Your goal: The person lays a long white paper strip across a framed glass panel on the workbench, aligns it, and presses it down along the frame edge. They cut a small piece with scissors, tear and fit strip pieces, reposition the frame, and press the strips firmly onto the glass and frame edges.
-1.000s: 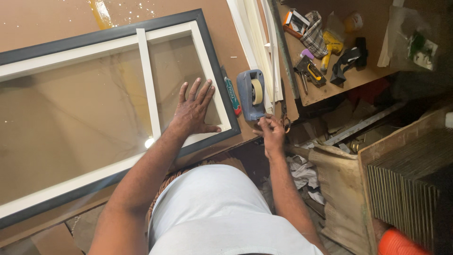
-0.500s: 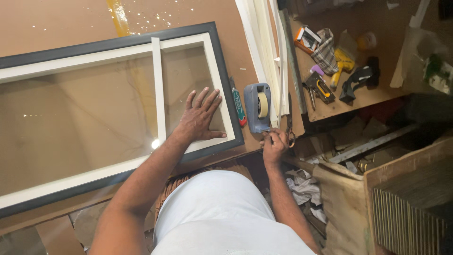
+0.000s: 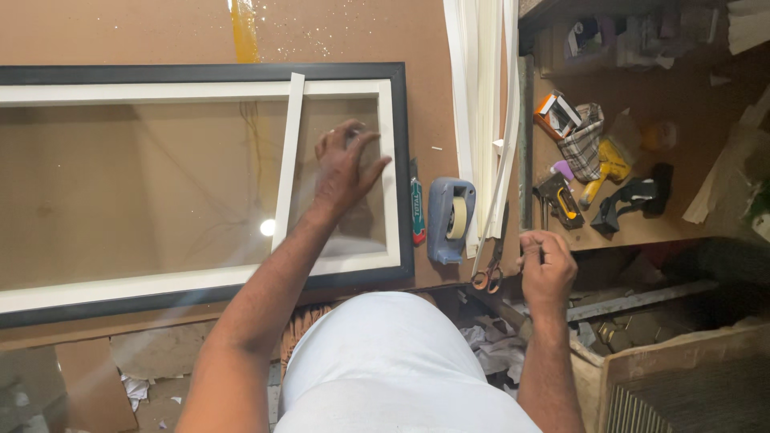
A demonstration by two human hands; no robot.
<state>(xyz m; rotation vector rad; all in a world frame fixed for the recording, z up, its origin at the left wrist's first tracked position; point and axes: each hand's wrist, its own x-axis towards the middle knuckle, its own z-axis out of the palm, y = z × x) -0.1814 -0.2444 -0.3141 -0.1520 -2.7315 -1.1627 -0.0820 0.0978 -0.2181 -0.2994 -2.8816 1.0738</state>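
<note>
A long dark picture frame (image 3: 405,160) with a white inner border and a glass pane lies flat on the brown workbench. A loose white strip (image 3: 289,160) stands across the pane. My left hand (image 3: 345,164) rests on the glass just right of that strip, fingers spread and slightly curled. My right hand (image 3: 547,269) is at the bench's near edge, beside the orange-handled scissors (image 3: 489,273), its fingers curled; whether it holds something small I cannot tell.
A blue tape dispenser (image 3: 451,218) and a green utility knife (image 3: 418,210) lie right of the frame. White strips (image 3: 481,104) lean along the bench's right edge. A lower shelf holds a stapler (image 3: 561,200), a yellow tool (image 3: 605,168) and a black tool (image 3: 634,200). Scrap fills a box (image 3: 642,353) below.
My left hand has slid from the frame's lower right border up onto the glass. My right hand has shifted right, away from the scissors. The view has moved closer.
</note>
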